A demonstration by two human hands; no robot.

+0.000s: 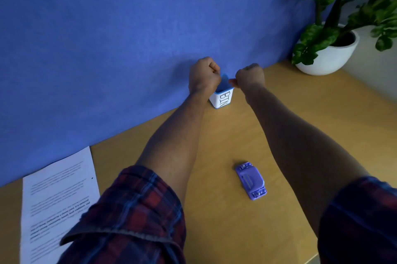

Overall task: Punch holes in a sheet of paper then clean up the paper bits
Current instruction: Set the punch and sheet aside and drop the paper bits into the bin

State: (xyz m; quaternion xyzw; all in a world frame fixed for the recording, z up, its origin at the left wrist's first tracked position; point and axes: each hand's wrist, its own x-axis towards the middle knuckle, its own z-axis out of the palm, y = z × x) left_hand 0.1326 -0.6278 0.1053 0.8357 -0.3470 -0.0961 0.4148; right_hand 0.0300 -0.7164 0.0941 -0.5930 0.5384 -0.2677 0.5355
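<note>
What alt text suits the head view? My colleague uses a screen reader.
Two closed hands, left hand and right hand, meet above a small bin by a blue wall. On the wooden desk lie a purple hole punch and a printed sheet.

dim, bluish cast | soft shadows on wall (pixel 107 48) | sheet (pixel 58 199) text blurred | wide-angle bending at edges

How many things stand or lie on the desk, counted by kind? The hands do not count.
Bin: 1
Hole punch: 1
Sheet of paper: 1
Potted plant: 1
Total: 4
</note>
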